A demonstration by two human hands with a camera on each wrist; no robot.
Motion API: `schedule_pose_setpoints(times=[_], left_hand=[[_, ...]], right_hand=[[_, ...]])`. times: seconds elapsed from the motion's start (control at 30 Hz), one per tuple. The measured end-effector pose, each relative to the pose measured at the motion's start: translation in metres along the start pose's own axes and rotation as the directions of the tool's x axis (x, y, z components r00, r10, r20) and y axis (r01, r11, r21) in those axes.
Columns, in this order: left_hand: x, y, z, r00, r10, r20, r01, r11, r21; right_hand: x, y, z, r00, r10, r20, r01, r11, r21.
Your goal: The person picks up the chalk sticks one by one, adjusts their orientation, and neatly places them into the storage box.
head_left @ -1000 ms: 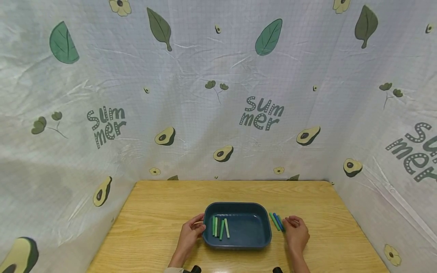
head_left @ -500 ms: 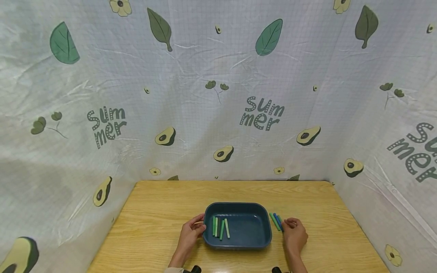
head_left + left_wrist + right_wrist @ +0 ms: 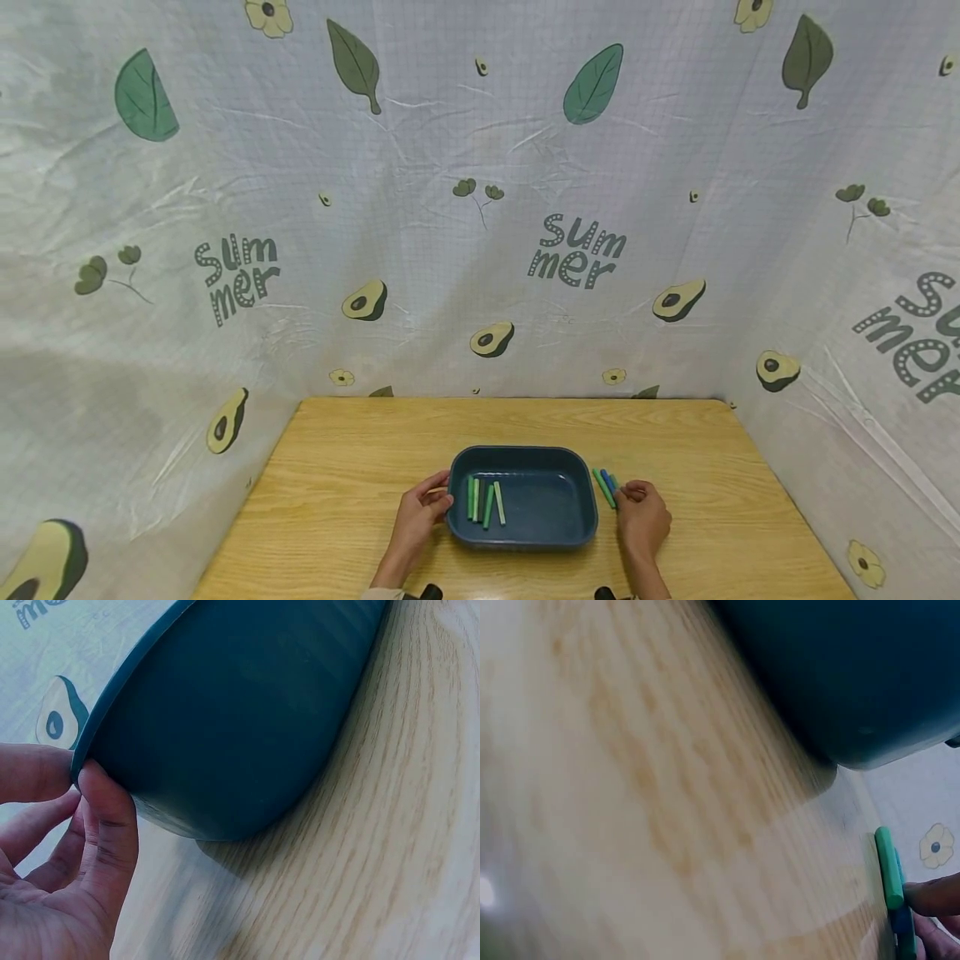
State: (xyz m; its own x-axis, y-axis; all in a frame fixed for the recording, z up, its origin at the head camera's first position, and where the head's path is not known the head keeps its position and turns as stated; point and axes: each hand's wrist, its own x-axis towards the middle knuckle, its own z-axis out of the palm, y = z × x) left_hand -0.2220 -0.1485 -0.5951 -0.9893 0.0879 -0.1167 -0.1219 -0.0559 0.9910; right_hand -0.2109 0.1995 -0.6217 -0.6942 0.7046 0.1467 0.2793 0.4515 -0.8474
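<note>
Left hand point(image 3: 417, 518) pinches the left rim of the dark blue tray point(image 3: 547, 525), thumb and fingers curled on the edge. Right hand point(image 3: 640, 522), fingers bent, touches the loose green and blue sticks point(image 3: 604, 485) on the wooden table point(image 3: 337, 467) just right of the tray; whether it grips one is unclear. Four green sticks point(image 3: 484, 500) lie in the tray's left half.

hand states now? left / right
Left hand: pinches the blue tray rim, thumb and fingers.
Right hand: fingers touch the sticks on the table; grip cannot be told.

One tray point(image 3: 581, 487), four sticks point(image 3: 484, 501) inside it, three sticks point(image 3: 604, 484) beside it.
</note>
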Motion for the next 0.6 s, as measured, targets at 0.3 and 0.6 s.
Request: schedule_pose_setpoints(times=[0.3,0.6], left_hand=[[0.0,0.001,0.001,1.0,0.007,0.002,-0.007,1.0,-0.001],[-0.002,0.001,0.0,1.0,0.005,-0.001,-0.005,1.0,0.007]], right_hand=[[-0.001,0.0,-0.001,0.999,-0.039,0.035,0.04,0.999,-0.014],[0.004,-0.001,-0.011,0.997,-0.042,0.061,0.042,0.999,0.006]])
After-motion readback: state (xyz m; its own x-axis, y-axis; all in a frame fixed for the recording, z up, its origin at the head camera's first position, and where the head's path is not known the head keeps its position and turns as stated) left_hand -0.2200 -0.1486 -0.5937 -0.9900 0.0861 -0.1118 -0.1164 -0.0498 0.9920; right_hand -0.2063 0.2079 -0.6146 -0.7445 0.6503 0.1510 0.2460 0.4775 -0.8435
